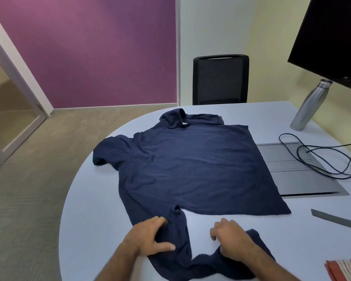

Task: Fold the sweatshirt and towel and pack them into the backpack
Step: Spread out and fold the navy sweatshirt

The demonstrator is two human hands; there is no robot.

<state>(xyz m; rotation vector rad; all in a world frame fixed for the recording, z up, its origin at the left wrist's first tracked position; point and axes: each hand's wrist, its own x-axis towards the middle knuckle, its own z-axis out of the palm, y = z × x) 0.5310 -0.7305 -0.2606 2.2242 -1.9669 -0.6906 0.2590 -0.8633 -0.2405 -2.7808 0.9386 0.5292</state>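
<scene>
navy sweatshirt (193, 169) flat on table (89, 209), left hand (150, 234) pressing sleeve, right hand (231, 238) gripping cuff, steel bottle (310, 105) beyond

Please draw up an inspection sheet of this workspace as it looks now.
Surface: pale rounded table with a grey inset panel.
Job's things: navy sweatshirt spread flat, near sleeve bunched at the table's front edge; striped towel only partly in view at the right; backpack nothing seen.
Clutter: steel bottle; grey strip.
Grippers: left hand rests on the sleeve, fingers spread; right hand grips the sleeve's cuff end.
Cables: black cable looped over the panel.
Surroundings: black mesh chair, dark monitor, purple wall.
</scene>
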